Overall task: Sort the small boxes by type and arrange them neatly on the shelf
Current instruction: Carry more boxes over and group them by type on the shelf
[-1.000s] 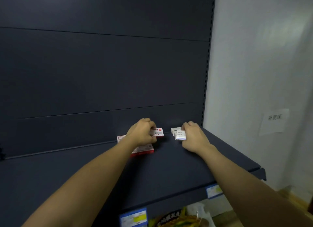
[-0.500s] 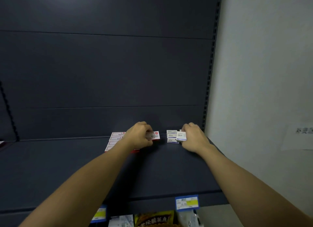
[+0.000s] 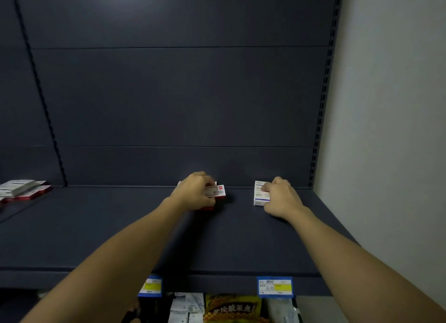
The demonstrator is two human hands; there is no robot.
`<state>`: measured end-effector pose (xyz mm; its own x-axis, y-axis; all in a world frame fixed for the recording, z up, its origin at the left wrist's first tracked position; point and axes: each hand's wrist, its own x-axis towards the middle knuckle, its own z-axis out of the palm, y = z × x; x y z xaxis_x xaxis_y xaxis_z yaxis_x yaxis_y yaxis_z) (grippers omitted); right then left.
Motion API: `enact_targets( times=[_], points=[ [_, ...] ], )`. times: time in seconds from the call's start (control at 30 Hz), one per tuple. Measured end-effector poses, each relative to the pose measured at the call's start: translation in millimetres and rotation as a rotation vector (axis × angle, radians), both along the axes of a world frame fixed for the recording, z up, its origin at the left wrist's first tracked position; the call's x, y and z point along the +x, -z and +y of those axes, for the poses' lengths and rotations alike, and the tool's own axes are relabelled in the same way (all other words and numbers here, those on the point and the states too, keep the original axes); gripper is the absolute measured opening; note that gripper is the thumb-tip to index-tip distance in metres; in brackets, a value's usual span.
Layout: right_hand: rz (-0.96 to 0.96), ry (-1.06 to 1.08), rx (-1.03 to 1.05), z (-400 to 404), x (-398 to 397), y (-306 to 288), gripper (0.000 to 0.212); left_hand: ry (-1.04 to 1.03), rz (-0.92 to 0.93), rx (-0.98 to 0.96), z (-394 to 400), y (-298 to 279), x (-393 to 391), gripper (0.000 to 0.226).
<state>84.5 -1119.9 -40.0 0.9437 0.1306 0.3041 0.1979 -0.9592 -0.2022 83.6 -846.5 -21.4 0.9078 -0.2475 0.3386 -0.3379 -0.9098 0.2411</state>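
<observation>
Both hands grip small box stacks at the back of the dark shelf.

The left hand point(image 3: 196, 192) curls its fingers over a low stack of flat red-and-white cardboard boxes point(image 3: 218, 193), clamped on the top one, while the right hand point(image 3: 281, 197) closes its fingers around a stack of small white cardboard boxes with blue print point(image 3: 260, 193) (the lettering is too blurred to read). The two stacks sit well apart on the dark blue-grey metal shelf point(image 3: 120, 238), near its back panel. Further left lies another pile of red-and-white and grey-white flat boxes point(image 3: 23, 190). Blue-and-yellow paper price tags point(image 3: 275, 286) hang on the shelf's front edge, above a yellow-lettered snack packet point(image 3: 233, 309).
</observation>
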Motion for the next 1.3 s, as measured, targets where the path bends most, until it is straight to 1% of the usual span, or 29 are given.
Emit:
enact_targets(
  times=[0.2,0.33,0.37,0.47,0.63,0.9,1.0,1.17,1.3],
  points=[
    [0.032,0.026,-0.073,1.4,-3.6,-4.3,0.056,-0.017,-0.002,0.030,16.9,-0.8,-5.3,0.052],
    [-0.014,0.048,-0.075,11.8,-8.1,-9.1,0.054,-0.032,0.001,0.029,34.4,-7.5,-13.8,0.067],
    [-0.026,0.050,-0.061,16.0,-9.3,-10.7,0.055,-0.032,-0.006,0.026,40.1,-8.3,-15.8,0.065],
    [-0.038,0.043,-0.009,31.7,-13.5,-15.1,0.059,-0.016,-0.016,0.039,58.7,-8.1,-22.5,0.049],
    [-0.068,0.056,0.008,61.7,-20.8,-22.6,0.054,0.020,0.030,0.096,85.1,-7.9,-37.6,0.045],
    [-0.070,0.087,0.043,94.7,-37.5,-22.0,0.051,0.116,0.069,0.121,100.6,9.1,-48.1,0.047],
    [-0.060,0.079,0.038,98.8,-42.1,-17.3,0.052,0.147,0.056,0.090,98.9,16.2,-46.6,0.047],
    [-0.047,0.062,0.067,105.9,-47.6,-16.6,0.052,0.126,0.018,0.065,99.1,20.2,-41.9,0.054],
    [-0.054,0.056,0.063,106.7,-49.4,-17.4,0.052,0.100,0.011,0.077,100.1,18.6,-39.0,0.053]
  ],
)
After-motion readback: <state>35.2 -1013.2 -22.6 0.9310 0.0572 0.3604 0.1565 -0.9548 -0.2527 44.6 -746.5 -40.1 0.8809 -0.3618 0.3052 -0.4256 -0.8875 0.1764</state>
